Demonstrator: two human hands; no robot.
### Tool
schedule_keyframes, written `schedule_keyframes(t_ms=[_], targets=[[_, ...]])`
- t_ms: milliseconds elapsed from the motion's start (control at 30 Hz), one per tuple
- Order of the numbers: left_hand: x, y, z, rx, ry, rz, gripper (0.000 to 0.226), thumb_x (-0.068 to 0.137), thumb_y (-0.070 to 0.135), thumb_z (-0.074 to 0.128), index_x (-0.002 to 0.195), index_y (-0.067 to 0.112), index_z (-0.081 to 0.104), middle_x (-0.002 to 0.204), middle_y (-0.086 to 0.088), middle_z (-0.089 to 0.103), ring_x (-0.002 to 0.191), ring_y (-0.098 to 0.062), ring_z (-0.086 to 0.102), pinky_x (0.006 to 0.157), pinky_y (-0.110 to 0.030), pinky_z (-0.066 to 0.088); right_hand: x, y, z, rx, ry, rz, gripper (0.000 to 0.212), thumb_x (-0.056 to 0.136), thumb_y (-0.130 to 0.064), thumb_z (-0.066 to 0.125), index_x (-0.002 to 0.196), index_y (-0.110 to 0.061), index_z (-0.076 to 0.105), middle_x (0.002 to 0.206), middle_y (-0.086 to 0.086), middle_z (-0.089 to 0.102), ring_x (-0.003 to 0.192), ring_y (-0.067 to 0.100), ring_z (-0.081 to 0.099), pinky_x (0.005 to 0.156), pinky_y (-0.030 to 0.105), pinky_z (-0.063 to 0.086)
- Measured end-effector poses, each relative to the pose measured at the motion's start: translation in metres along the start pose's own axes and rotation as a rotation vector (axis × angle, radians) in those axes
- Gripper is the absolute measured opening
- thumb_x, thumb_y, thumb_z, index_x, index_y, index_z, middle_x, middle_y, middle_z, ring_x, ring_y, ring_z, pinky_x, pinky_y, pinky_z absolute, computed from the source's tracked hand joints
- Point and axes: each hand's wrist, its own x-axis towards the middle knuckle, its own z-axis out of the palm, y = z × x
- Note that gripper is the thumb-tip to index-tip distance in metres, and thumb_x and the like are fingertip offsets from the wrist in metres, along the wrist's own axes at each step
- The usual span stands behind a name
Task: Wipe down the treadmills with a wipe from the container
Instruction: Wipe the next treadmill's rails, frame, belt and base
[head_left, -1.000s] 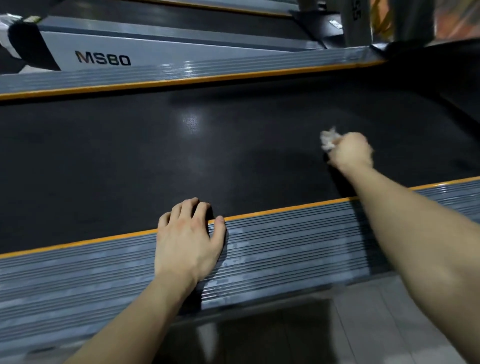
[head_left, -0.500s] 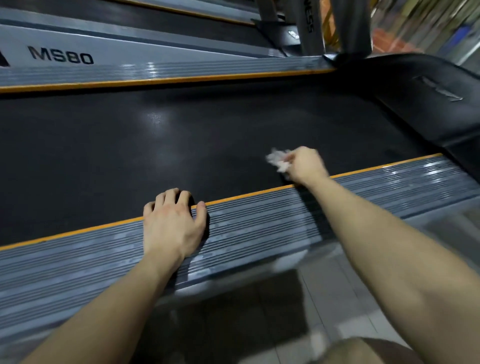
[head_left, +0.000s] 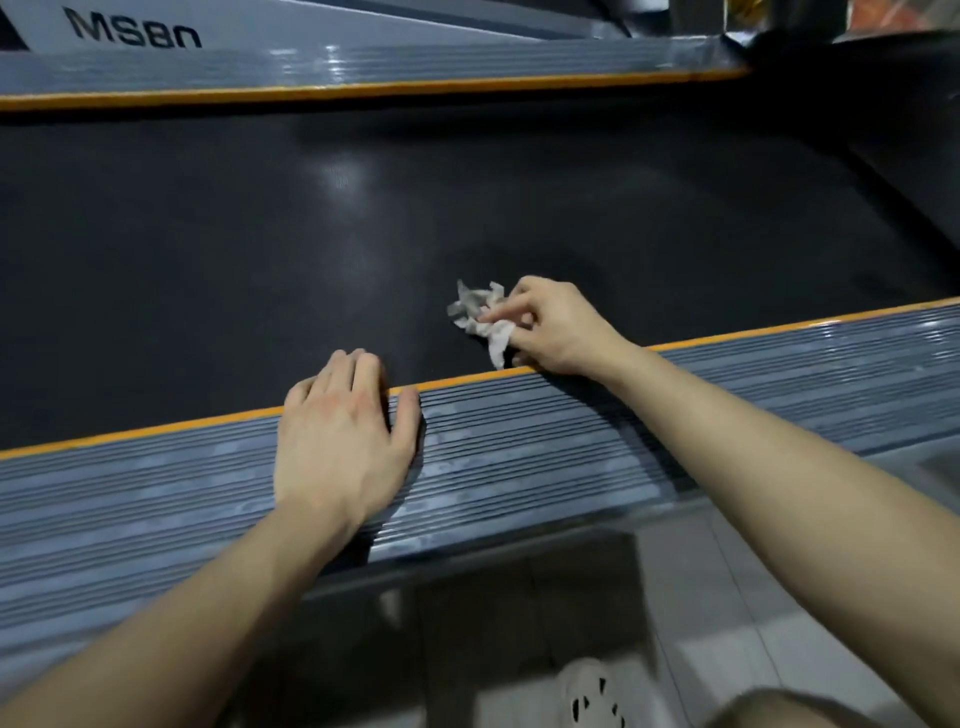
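Observation:
A treadmill lies across the view, with a wide black belt (head_left: 311, 234) between two ribbed grey side rails edged in orange. My right hand (head_left: 550, 327) pinches a crumpled white wipe (head_left: 480, 314) against the belt, just beyond the near rail's orange edge. My left hand (head_left: 343, 431) rests flat on the near side rail (head_left: 571, 441), fingers reaching over the orange strip onto the belt. The wipe container is not in view.
The far side rail (head_left: 363, 62) carries the lettering MS80. A dark motor cover (head_left: 883, 130) rises at the right end of the belt. Grey floor tiles (head_left: 727, 597) and a white perforated shoe (head_left: 592, 696) show below the near rail.
My right hand has pulled the wipe back across the belt toward the near rail and to the left. My left hand has stayed on the rail.

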Motion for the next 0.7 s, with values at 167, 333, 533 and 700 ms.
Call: schedule_keyframes(t_ms=[167,333,533,700], targets=[[-0.001,-0.011,0.000,-0.051,0.014,0.047,0.028,0.109,0.049,0.039,0.091,0.028,0.037,0.088,0.005,0.051,0.085,-0.023,0.051,0.094,-0.046,0.045,-0.030,0.062,-0.066,-0.233,0.002,0.166,0.027,0.090,-0.030,0.074,0.115,-0.029,0.084,0.100,-0.001,0.073,0.092,0.020,0.069,0.076,0.028,0.046],[0.000,-0.010,0.000,-0.059,0.013,0.032,0.028,0.108,0.047,0.045,0.089,0.027,0.039,0.088,0.003,0.060,0.090,-0.029,0.058,0.097,-0.046,0.044,-0.048,0.119,-0.110,-0.354,0.264,0.644,0.037,0.082,-0.031,0.085,0.118,-0.022,0.083,0.114,0.014,0.079,0.109,0.033,0.073,0.091,0.031,0.056],[0.009,0.029,0.001,0.084,-0.050,-0.114,0.041,0.101,0.060,0.027,0.100,0.022,0.042,0.107,-0.010,0.069,0.111,-0.034,0.065,0.115,-0.053,0.037,-0.042,0.079,-0.090,-0.253,-0.187,0.045,0.018,0.093,-0.040,0.081,0.111,-0.039,0.083,0.098,-0.013,0.072,0.096,0.011,0.066,0.072,0.015,0.042],[0.046,0.128,0.034,0.098,-0.046,0.103,0.065,0.094,0.075,0.025,0.126,0.029,0.059,0.130,0.001,0.066,0.135,-0.025,0.052,0.115,-0.050,0.036,-0.033,0.191,-0.140,-0.398,0.196,0.422,0.044,0.084,-0.037,0.054,0.118,-0.028,0.081,0.106,-0.002,0.076,0.098,0.024,0.071,0.081,0.022,0.047]])
